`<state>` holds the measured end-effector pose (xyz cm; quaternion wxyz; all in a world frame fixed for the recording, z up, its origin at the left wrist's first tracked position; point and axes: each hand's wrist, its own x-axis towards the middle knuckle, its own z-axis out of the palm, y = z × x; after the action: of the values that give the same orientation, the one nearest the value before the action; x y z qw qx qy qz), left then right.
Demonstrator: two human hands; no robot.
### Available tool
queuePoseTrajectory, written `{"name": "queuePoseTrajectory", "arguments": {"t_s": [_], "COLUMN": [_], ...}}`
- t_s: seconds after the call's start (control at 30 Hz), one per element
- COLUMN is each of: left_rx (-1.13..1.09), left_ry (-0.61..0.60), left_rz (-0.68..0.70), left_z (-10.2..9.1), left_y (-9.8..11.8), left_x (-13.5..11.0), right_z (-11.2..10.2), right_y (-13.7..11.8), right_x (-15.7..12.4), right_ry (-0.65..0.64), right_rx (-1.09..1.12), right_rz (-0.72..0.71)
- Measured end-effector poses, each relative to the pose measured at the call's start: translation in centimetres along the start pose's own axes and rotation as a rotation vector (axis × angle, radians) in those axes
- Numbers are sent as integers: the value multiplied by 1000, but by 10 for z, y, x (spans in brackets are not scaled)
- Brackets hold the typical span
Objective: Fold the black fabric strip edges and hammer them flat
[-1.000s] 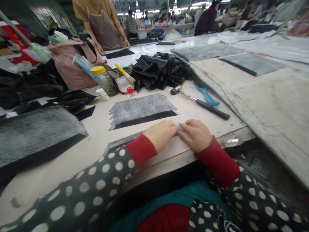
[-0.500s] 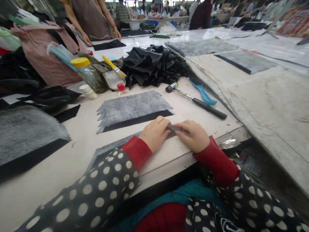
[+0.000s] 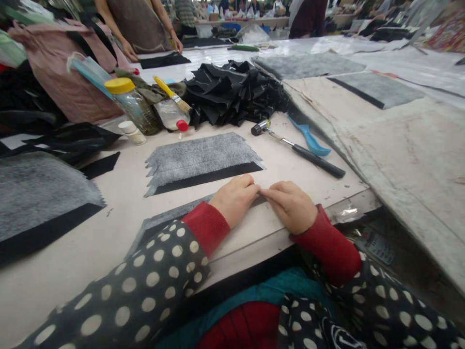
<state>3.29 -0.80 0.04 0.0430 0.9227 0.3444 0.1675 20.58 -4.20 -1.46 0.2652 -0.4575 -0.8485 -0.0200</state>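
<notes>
A flat black piece with grey fuzzy backing (image 3: 174, 212) lies at the front of the table, its near part hidden under my left sleeve. My left hand (image 3: 234, 198) is closed at the piece's right end, thumb and fingers pressed on its edge. Opposite it, my right hand (image 3: 293, 207) pinches at the same edge, its fingertips almost touching those of the left. Between the fingertips the edge is mostly covered. Just beyond my hands lies a fanned stack of similar grey-backed pieces (image 3: 203, 154) with a black border along the near side.
A black-handled hammer (image 3: 316, 160) and a blue curved tool (image 3: 312, 139) lie at the right. Behind stand a heap of black pieces (image 3: 236, 94), a yellow-lidded jar (image 3: 140, 109) and a brush (image 3: 170, 94). More grey-backed sheets (image 3: 43, 194) are at the left. A co-worker (image 3: 141, 24) stands across the table.
My fingertips have come closer together, covering the grey edge that showed between them. The right fingers now point more to the left. The view has shifted slightly.
</notes>
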Motion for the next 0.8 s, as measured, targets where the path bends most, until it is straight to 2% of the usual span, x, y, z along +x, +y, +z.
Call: {"name": "queuePoseTrajectory", "arguments": {"t_s": [0.2,0.33,0.57,0.8], "left_rx": [178,249,262,259], "left_ry": [-137,-220,-238,-186], "left_rz": [46,65,22,-41], "left_z": [-6,-9,-11,-17], "left_y": [9,17,21,17], "left_x": [-3,-4,-4,-2], "right_z": [-5,-10,-20,-22], "right_y": [-10,-11,-11,-15], "right_x": [3,0,-9,-5], "right_ry": [-145,-183,-173,-203], "right_rx": [-213,-241,-224,-260], "right_rz": [-68,-90,-114,-51]}}
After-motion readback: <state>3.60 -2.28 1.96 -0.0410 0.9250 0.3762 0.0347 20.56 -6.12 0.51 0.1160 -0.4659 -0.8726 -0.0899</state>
